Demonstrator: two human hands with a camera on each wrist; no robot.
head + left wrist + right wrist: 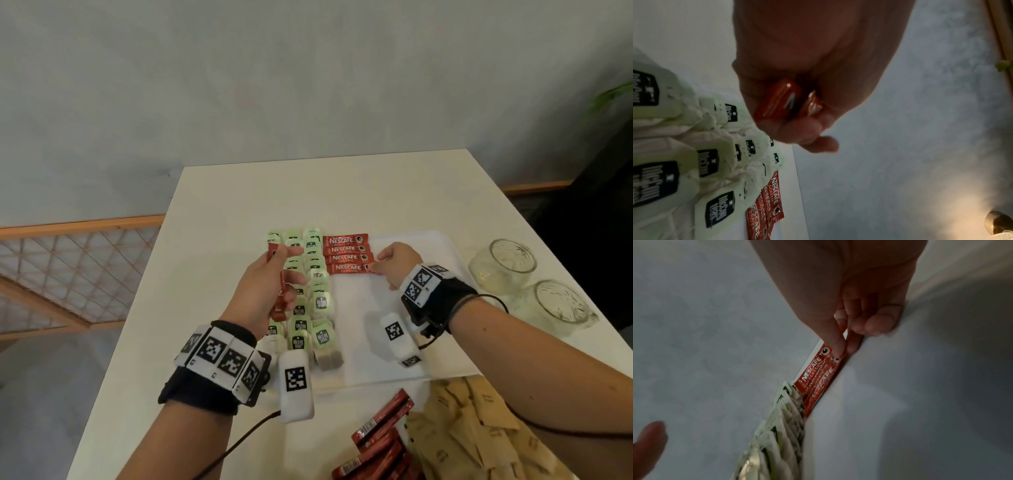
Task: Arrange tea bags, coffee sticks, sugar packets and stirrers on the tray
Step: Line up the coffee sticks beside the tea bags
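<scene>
On the white tray (404,342), four coffee sticks (346,254) lie stacked in a column just right of the rows of tea bags (310,301). The right hand (399,262) pinches the nearest stick's end with its fingers (838,344). The left hand (267,291), above the tea bags, grips spare sticks (781,101).

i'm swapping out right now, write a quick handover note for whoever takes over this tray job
Left hand grips a bunch of spare coffee sticks above the tea bags.
Right hand pinches the end of the nearest laid coffee stick.
Done: tea bags in rows on the tray's left part; four coffee sticks laid beside them at the far end.
Left: more coffee sticks and brown sugar packets lie on the table near the person. Two glass jars stand right of the tray. No stirrers can be made out.
</scene>
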